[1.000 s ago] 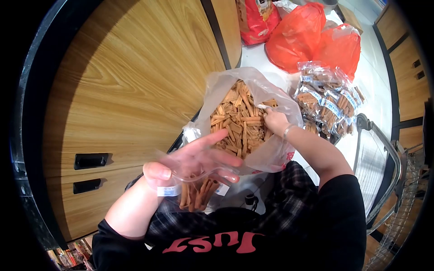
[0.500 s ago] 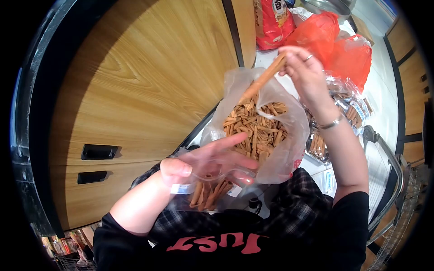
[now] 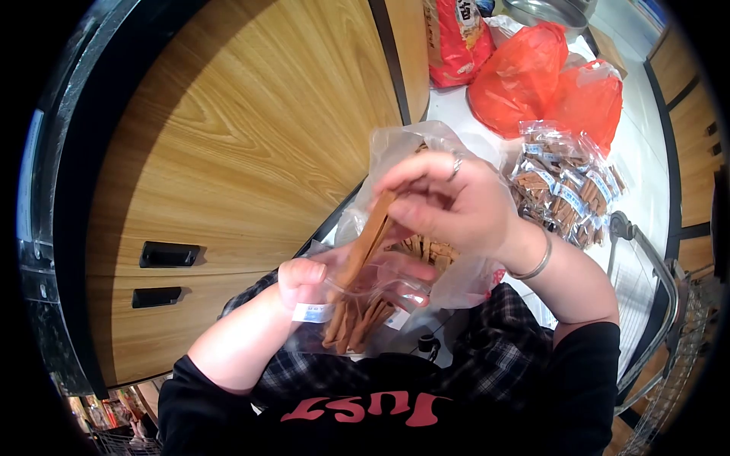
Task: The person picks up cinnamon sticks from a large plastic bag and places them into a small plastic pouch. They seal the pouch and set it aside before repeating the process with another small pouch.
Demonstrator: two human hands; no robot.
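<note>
- Right hand (image 3: 460, 201) pinches a stick (image 3: 368, 234), lower end at the mouth of the pouch (image 3: 357, 328).
- Left hand (image 3: 308, 277) is spread, thumb and fingers apart, supporting the pouch.
- Sack (image 3: 473, 283) stands near the edge of the floor (image 3: 450, 106) by the cabinet (image 3: 251, 137); packets (image 3: 566, 186) lie beside.

Matt, bark-like stick (image 3: 369, 235) contrasts with glossy clear plastic pouch (image 3: 380, 285), smooth wood-grain cabinet (image 3: 243, 152) and shiny metal bracelet (image 3: 544, 257).

right hand (image 3: 456, 204) lowered, cinnamon stick (image 3: 368, 240) brought to clear bag (image 3: 312, 334)
</note>
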